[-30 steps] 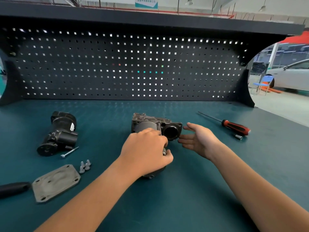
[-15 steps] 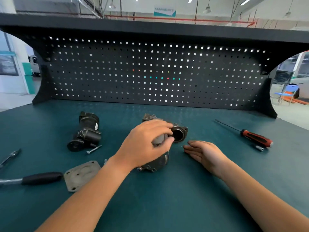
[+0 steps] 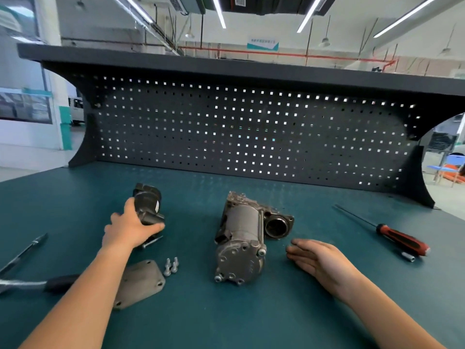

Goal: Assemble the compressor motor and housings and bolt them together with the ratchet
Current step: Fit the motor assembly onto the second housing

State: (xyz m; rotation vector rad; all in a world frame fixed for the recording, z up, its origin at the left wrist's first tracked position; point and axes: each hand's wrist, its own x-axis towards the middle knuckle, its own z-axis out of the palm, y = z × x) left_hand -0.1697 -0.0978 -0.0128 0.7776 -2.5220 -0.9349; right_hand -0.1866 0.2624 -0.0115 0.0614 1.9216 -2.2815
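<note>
**Left hand leaves the compressor body for the black housing**

Half a second ago the left hand lay on the grey compressor body; now that left hand [image 3: 125,230] is stretched out to the left and forward, thumb on the near-left side and fingers curled round the lower end of the black housing [image 3: 148,207]. The right hand [image 3: 319,260] has stayed low and lies palm down on the bench [image 3: 226,321], fingers straight and together, pointing left, just right of the grey compressor body [image 3: 240,238] without touching it.

The compressor body lies mid-bench, its long axis running from the person toward the pegboard [image 3: 251,137]. Its bolted end cap faces the person, and a round open port sits on its far right side. The black housing lies the same way, leaning slightly left at the far end.

A long bolt [image 3: 152,241] lies just under the left hand. Nearer the person, a grey cover plate [image 3: 141,280] lies beneath the left forearm, with three short bolts [image 3: 171,266] beside it. The ratchet [image 3: 50,284] lies at the left edge. A red-handled screwdriver [image 3: 400,239] lies well to the right. Bare green bench separates the housing from the compressor body.
</note>
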